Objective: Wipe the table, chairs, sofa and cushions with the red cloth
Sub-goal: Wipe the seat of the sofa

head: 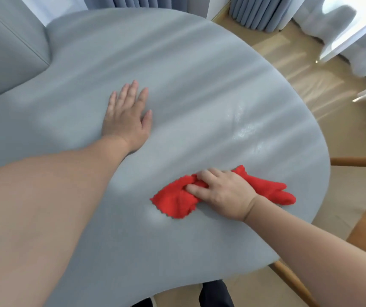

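A rounded grey table (pixel 177 74) fills most of the view. My right hand (pixel 224 192) presses down on the bunched red cloth (pixel 175 200), fingers curled into it, near the table's front right edge. The cloth sticks out on both sides of the hand. My left hand (pixel 126 118) lies flat on the tabletop with fingers spread, holding nothing, to the upper left of the cloth. Damp streaks (pixel 244 127) show on the surface beyond the cloth.
A grey sofa or cushion (pixel 9 52) stands at the far left against the table. Wooden chair parts (pixel 359 161) reach in at the right, over a light wood floor (pixel 324 85). Grey and white curtains (pixel 259 12) hang at the back.
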A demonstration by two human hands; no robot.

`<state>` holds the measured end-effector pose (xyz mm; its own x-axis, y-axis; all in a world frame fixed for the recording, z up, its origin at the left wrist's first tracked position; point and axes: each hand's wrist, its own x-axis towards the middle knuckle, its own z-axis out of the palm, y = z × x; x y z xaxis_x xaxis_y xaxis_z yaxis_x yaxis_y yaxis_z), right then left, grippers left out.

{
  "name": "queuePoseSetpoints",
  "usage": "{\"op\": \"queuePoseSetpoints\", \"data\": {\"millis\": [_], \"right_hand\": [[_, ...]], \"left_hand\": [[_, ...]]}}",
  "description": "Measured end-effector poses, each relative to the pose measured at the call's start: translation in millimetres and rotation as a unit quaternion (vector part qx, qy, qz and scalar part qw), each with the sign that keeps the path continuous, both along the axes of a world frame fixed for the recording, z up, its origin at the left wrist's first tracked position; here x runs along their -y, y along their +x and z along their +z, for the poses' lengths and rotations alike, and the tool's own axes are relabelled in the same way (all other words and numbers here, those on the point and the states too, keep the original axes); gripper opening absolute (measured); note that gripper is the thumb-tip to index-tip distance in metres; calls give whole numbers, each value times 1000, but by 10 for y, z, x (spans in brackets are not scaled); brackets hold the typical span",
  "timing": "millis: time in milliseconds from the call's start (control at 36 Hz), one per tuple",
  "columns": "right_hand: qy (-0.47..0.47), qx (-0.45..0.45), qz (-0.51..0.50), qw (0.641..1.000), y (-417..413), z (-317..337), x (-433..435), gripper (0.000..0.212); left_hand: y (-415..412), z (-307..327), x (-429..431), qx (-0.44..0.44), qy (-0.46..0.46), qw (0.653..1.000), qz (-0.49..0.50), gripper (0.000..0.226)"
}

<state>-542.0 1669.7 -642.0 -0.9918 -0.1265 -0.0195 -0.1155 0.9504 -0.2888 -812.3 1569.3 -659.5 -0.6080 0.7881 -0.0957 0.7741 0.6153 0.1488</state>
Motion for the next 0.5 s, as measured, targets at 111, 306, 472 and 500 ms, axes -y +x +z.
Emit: {"op": "queuePoseSetpoints", "data": {"millis": [111, 306, 472, 500], "right_hand": [[-4, -20, -66, 998, -339, 6, -247, 31], [53, -32, -234, 970, -1269, -11, -1029, 30], [3, 6, -414, 910, -1881, -68, -1560, 39], [1, 22, -419, 908, -1867, -34, -1555, 45]], "left_hand": [[-317, 18, -88, -3, 9, 999, 44, 66], [-390, -88, -58, -14, 31, 998, 53, 63], [-476, -157, -48, -11, 30, 998, 48, 64], [-479, -161, -41, -9, 29, 998, 47, 64]]}}
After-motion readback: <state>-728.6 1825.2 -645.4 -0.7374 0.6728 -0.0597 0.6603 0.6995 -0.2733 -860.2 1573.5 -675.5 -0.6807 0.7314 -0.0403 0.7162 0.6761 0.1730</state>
